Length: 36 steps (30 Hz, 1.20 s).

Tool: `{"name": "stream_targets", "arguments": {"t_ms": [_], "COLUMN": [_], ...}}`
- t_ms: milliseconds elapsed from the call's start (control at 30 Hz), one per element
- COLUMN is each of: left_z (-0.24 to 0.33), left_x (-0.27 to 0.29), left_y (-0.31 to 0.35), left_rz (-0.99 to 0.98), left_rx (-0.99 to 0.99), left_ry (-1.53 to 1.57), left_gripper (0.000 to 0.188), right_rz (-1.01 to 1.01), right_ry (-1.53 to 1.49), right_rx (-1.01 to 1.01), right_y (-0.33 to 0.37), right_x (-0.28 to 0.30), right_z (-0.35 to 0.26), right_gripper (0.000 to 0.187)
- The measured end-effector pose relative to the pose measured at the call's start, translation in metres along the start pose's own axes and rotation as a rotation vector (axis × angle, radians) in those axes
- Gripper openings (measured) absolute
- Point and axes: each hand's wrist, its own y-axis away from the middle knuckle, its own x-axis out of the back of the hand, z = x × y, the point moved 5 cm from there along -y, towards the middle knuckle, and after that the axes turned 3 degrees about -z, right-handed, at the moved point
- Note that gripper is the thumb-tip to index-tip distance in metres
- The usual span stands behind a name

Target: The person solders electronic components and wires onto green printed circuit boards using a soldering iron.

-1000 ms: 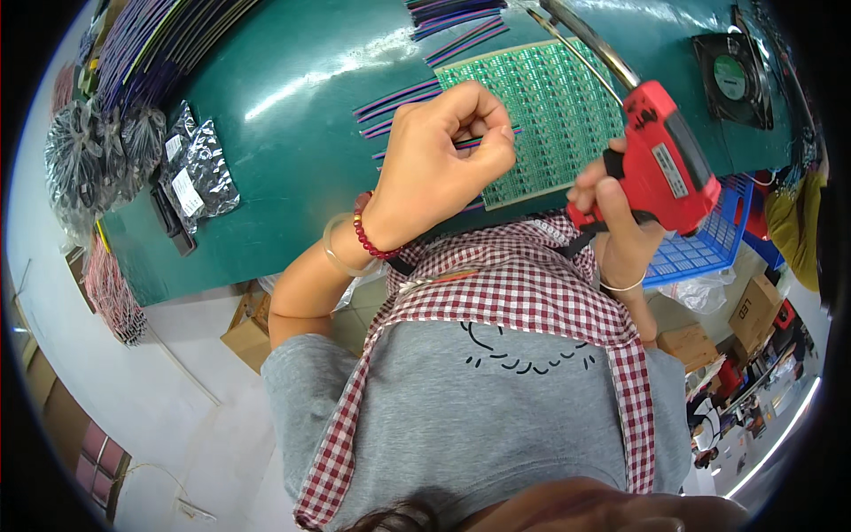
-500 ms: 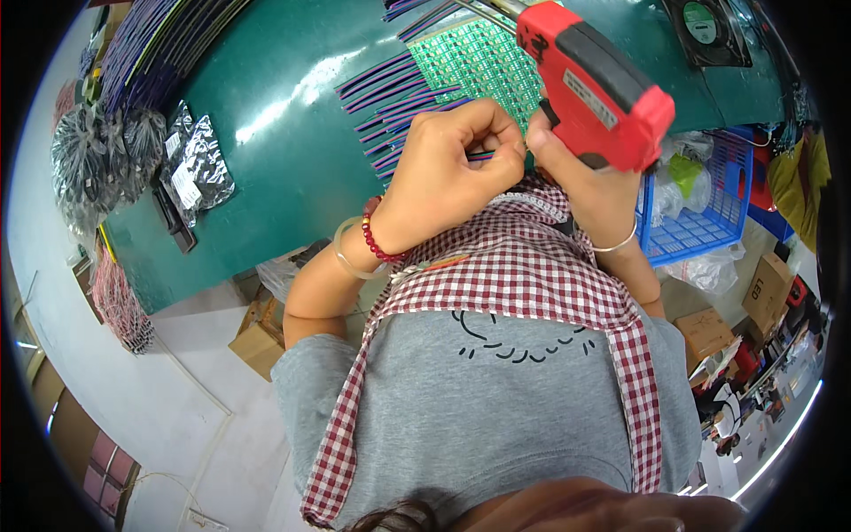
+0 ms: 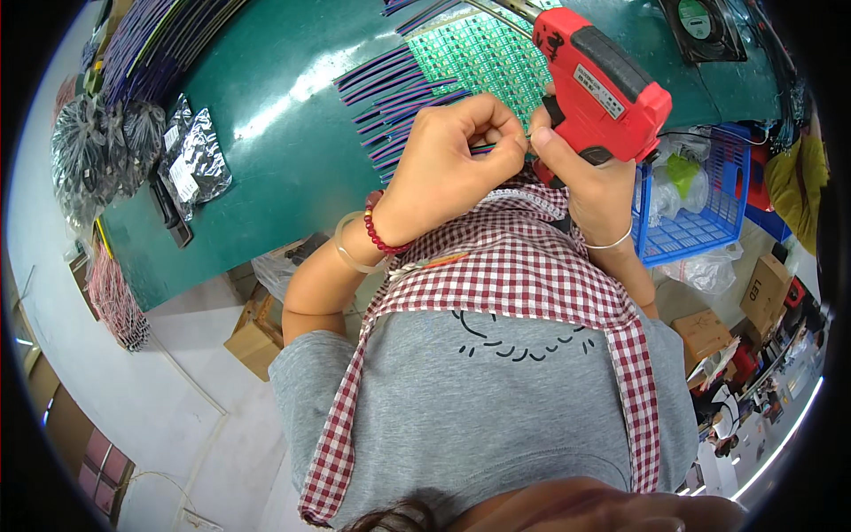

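Note:
My left hand [image 3: 456, 160] is closed in a pinch, thumb against fingertips, on what looks like a thin wire [image 3: 529, 135]; most of it is hidden by the fingers. My right hand [image 3: 596, 197] is wrapped round a red and black soldering gun [image 3: 612, 84], whose metal tip end points to the far left. The right thumb and forefinger almost meet the left fingertips. Just beyond the hands lies a panel of small green circuit boards [image 3: 479, 58]. Along its left side, purple, pink and black wires [image 3: 381, 97] lie in a row.
The green table [image 3: 275, 160] carries bundled wires [image 3: 155, 53] and silvery bags [image 3: 199, 164] at left. A black fan [image 3: 700, 27] stands at far right. The blue basket [image 3: 691, 235] with plastic bags is by my right arm. Cardboard boxes [image 3: 257, 337] sit below.
The soldering gun has shifted slightly right and down at its tip end, tilting a little. Both hands stay close together, the left still pinching.

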Motion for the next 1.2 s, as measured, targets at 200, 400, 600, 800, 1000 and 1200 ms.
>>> {"name": "stream_targets", "arguments": {"t_ms": [200, 400, 600, 800, 1000, 1200], "left_z": [0.002, 0.001, -0.026, -0.031, -0.026, -0.03], "left_x": [-0.006, 0.003, 0.043, 0.089, 0.082, 0.078], "left_y": [0.001, 0.001, -0.02, -0.038, -0.046, -0.05], "left_rz": [-0.02, 0.081, 0.126, 0.322, 0.332, 0.323], "left_rx": [0.008, -0.046, -0.037, -0.231, -0.433, -0.532], "left_ry": [0.02, -0.01, -0.185, -0.616, -0.935, -0.975], "left_gripper": [0.008, 0.01, 0.012, 0.01, 0.01, 0.009], "right_rz": [0.065, 0.153, 0.171, 0.085, 0.091, 0.099], "right_ry": [-0.408, -0.432, -0.345, -0.141, 0.013, 0.005], "right_rx": [-0.147, -0.037, -0.019, -0.192, -0.269, -0.29], "right_y": [0.001, 0.0, 0.01, 0.024, 0.019, 0.014], "right_x": [-0.002, 0.008, 0.03, 0.051, 0.042, 0.032], "right_z": [0.009, 0.01, 0.019, 0.032, 0.035, 0.028], "right_gripper": [0.033, 0.034, 0.035, 0.043, 0.036, 0.018]}}
